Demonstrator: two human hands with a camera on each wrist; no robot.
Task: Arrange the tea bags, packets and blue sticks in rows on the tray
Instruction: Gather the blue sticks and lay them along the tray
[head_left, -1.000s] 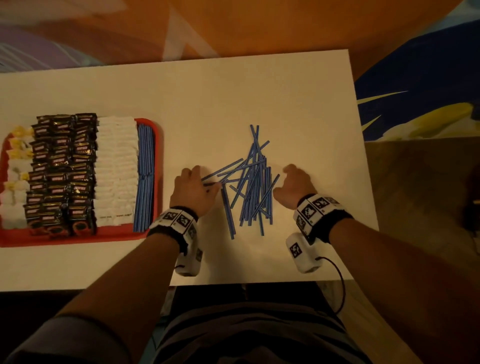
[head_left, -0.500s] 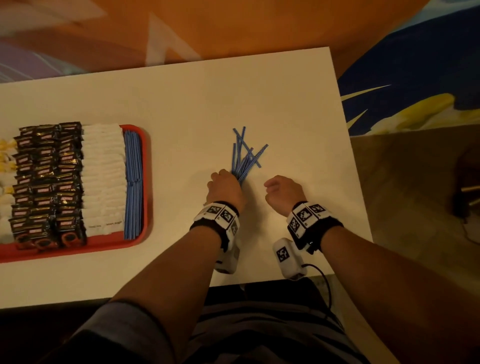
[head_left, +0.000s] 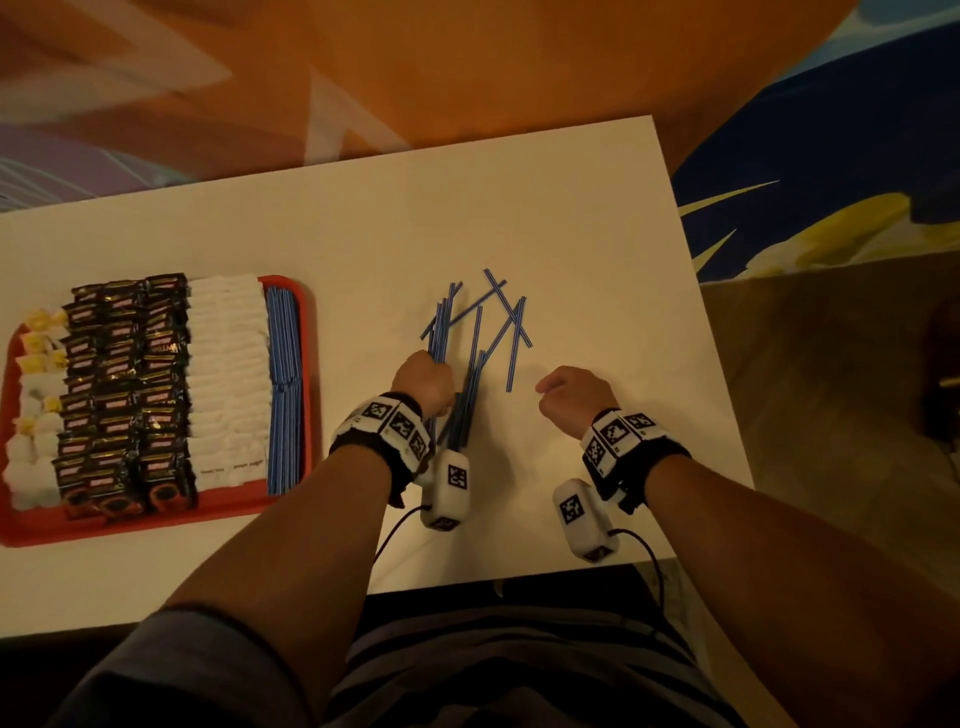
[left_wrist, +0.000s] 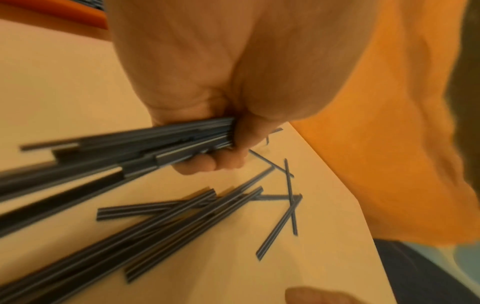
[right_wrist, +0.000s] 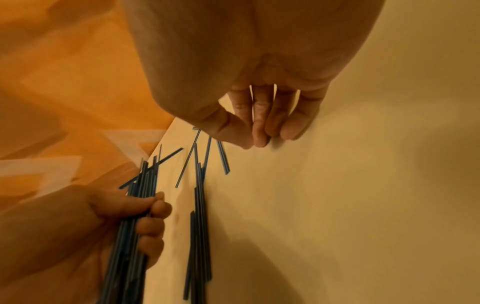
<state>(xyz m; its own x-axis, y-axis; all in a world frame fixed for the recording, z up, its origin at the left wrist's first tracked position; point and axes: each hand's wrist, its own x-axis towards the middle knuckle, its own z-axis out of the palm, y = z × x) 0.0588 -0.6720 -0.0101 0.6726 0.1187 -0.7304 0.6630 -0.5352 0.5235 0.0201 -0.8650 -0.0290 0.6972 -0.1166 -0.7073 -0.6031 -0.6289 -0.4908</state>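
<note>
Tray (head_left: 296, 499) lay at the table's (head_left: 363, 249) left, holding rows left to right: tea bags (head_left: 36, 395), packets (head_left: 124, 384), sugar sachets (head_left: 228, 379), sticks (head_left: 284, 389). Loose sticks (head_left: 511, 332) lay scattered right of the tray, between both hands.

left hand (head_left: 426, 382) fisted round blue sticks (head_left: 441, 332), right hand (head_left: 574, 397) loosely curled, empty

loose blue sticks (head_left: 498, 327) crisscrossed beside filled red tray (head_left: 291, 499)

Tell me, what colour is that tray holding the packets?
Red; the tray shows best in the head view.
</note>
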